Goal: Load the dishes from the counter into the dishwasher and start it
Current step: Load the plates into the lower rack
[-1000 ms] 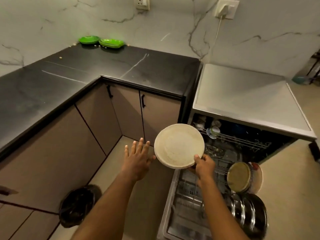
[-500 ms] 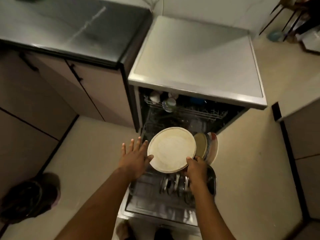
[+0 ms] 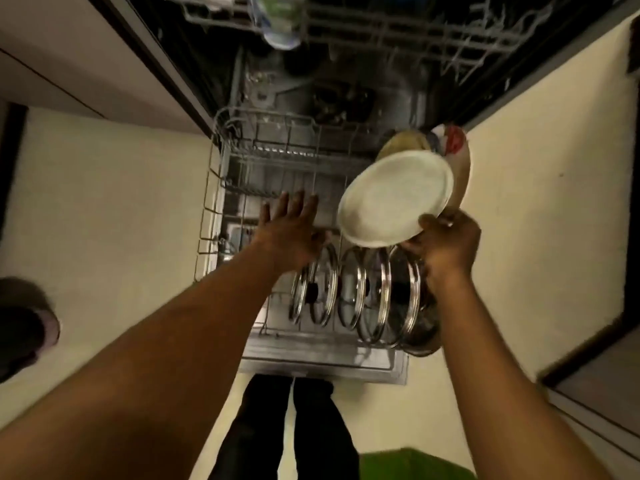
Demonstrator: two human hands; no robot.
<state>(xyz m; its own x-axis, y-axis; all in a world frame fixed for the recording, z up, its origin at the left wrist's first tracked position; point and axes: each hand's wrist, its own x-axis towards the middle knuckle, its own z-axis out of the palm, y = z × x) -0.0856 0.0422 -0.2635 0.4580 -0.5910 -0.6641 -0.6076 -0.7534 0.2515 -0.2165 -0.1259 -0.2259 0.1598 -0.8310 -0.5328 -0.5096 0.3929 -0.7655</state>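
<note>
right grip (image 3: 446,244): I have it closed on the near rim of the white plate (image 3: 394,199), thumb on top of the rim, fingers curled beneath.
white plate: held in the air and tilted, its face turned up toward my camera. It hangs over the right side of the lower rack (image 3: 221,188) and sits in no slot.
left grip (image 3: 291,230): wide, fingers straight and spread, palm down, holding nothing. It hovers over the middle of the lower rack, just left of the white plate. I cannot tell whether it touches the lid beneath it.
lower rack: drawn out over the open dishwasher door (image 3: 322,362).
glass lids (image 3: 349,289): a row standing on edge along the front of the lower rack, steel rims side by side, below the white plate and both grips.
steel vessel (image 3: 420,337): at the rack's right front corner, beside the last lid, partly hidden by my right forearm.
standing plates (image 3: 457,157): upright at the right rear of the rack, just behind the white plate. One is tan, another carries red and blue markings.
upper rack (image 3: 381,26): at the top of my view, with a blurred cup (image 3: 278,26) in it.
floor (image 3: 104,202): pale, on both sides of the door. My dark trouser legs (image 3: 294,427) stand at the door's front edge.
</note>
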